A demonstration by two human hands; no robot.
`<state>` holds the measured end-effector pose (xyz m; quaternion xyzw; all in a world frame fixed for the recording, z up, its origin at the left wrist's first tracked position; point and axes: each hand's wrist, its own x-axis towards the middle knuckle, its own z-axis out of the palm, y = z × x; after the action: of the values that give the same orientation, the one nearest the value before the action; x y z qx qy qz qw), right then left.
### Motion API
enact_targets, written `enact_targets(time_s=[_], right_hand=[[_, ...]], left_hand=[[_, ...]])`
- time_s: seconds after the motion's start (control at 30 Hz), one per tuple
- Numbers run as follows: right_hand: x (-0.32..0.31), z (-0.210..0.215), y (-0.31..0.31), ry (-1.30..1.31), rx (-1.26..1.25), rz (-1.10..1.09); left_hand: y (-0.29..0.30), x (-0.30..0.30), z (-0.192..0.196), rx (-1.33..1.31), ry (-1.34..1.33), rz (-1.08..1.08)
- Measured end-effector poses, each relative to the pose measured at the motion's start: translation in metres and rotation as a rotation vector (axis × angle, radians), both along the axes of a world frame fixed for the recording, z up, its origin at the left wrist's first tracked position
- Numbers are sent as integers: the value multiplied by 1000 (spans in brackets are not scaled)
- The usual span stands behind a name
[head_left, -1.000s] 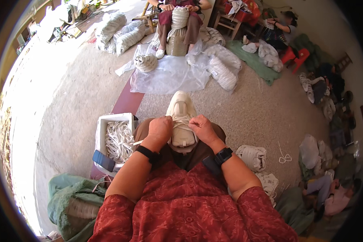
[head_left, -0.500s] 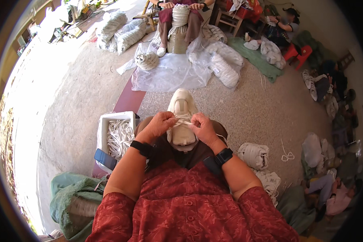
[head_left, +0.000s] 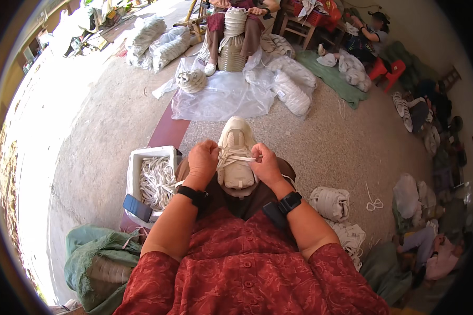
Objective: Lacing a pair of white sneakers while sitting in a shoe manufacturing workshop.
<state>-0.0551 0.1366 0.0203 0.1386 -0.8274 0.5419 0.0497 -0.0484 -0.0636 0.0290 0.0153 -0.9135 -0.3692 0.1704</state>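
Observation:
A cream sneaker (head_left: pixel 237 175) rests between my knees, toe pointing away from me and its padded tongue lying toward me. Flat white shoelace (head_left: pixel 237 157) crosses over the lower eyelets. At the shoe's left edge my left hand (head_left: pixel 202 160) is closed in a pinch on a strand of that lace. On the other side my right hand (head_left: pixel 267 166) pinches another stretch of it, with thumb and forefinger pressed together. The lace's tips are hard to make out.
At my left stands a white foam box (head_left: pixel 133 173) full of loose laces, a blue phone (head_left: pixel 137 208) on its corner. Bundled shoe parts (head_left: pixel 330 203) lie at right, a green sack (head_left: pixel 92 257) at lower left. Ahead, a co-worker sits behind plastic sheeting (head_left: pixel 220 103).
My left hand has drawn back to the left, away from the middle of the shoe. The right hand has shifted slightly right, and the crossed laces between them are more exposed.

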Motion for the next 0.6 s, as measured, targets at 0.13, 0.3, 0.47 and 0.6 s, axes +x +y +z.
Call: enact_targets(time_s=[0.13, 0.3, 0.47, 0.6], right_hand=[[6, 0, 3, -65, -55, -50], [3, -14, 9, -127, -201, -58], [0, -10, 9, -268, -307, -4], [-8, -3, 8, -332, -397, 29]], left_hand=[[2, 4, 7, 707, -279, -111], [-2, 11, 13, 1186, -526, -291], [2, 12, 12, 1147, -541, -292], [6, 12, 16, 1071, -529, -296]])
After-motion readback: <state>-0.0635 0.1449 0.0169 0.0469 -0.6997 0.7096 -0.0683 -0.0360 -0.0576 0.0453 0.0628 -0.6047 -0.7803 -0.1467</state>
